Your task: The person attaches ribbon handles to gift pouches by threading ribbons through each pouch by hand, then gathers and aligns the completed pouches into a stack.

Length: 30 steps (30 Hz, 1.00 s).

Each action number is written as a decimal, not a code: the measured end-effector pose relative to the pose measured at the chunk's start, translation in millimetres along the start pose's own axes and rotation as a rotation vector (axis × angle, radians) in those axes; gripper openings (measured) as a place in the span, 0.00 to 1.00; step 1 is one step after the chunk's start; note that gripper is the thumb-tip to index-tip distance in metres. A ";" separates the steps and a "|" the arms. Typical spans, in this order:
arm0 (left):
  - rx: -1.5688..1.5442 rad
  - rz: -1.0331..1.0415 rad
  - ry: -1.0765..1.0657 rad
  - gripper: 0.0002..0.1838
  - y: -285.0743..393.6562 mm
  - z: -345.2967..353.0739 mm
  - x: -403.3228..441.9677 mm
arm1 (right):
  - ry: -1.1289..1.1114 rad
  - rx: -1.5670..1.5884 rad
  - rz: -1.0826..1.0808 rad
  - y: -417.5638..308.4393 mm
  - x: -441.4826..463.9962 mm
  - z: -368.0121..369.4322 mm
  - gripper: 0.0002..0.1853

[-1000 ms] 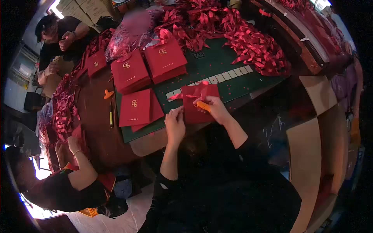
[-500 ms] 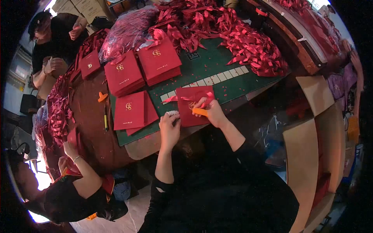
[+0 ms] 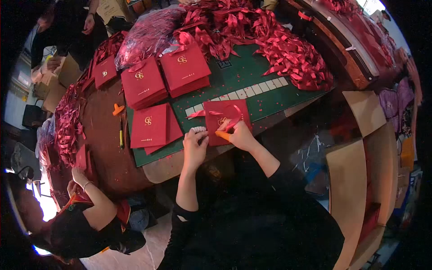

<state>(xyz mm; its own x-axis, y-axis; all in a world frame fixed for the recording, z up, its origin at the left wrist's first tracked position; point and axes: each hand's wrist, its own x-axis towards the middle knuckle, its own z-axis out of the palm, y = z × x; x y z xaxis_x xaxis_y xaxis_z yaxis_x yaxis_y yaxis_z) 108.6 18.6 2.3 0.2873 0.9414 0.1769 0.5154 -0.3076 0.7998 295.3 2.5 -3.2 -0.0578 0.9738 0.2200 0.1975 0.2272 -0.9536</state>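
In front of me a red gift bag with a gold logo and red ribbon handles lies flat on the green mat. My right hand is over its lower half, fingers closed around a small orange tool whose exact kind I cannot make out. A loop of red ribbon runs across the bag beside those fingers. At the bag's left edge my left hand is curled, with a small white ridged piece at its fingertips. To the left lie two overlapping red bags.
Two stacks of red bags stand farther back, near heaped red ribbons. A row of white rectangles crosses the mat. An orange item and a yellow-black pen-like tool lie left. Co-workers are at left; cardboard stands right.
My right hand has shifted slightly down and left with the orange tool, which now points left over the bag. My left hand stays nearly still. The upper-left co-worker has changed posture.
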 end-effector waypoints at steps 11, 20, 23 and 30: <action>-0.022 -0.002 0.011 0.10 4.1 0.3 -1.8 | -0.072 -0.027 0.081 -7.5 5.0 -0.7 0.05; 0.040 0.137 0.062 0.13 8.9 -0.1 -3.3 | -0.175 0.040 0.202 -7.0 14.1 -1.3 0.04; 0.013 0.243 0.075 0.13 1.8 3.3 -2.2 | -0.221 0.030 0.175 -1.7 18.5 -1.1 0.04; 0.141 0.339 0.017 0.11 14.1 -2.8 8.1 | -0.248 -0.214 0.233 -31.9 5.2 -5.9 0.17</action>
<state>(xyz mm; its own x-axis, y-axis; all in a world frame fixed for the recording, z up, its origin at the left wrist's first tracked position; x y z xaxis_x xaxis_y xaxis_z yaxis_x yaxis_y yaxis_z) 116.0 22.2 16.7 0.4482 0.7842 0.4291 0.4997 -0.6178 0.6072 294.5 0.4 29.5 -0.2167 0.9731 -0.0785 0.4307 0.0231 -0.9022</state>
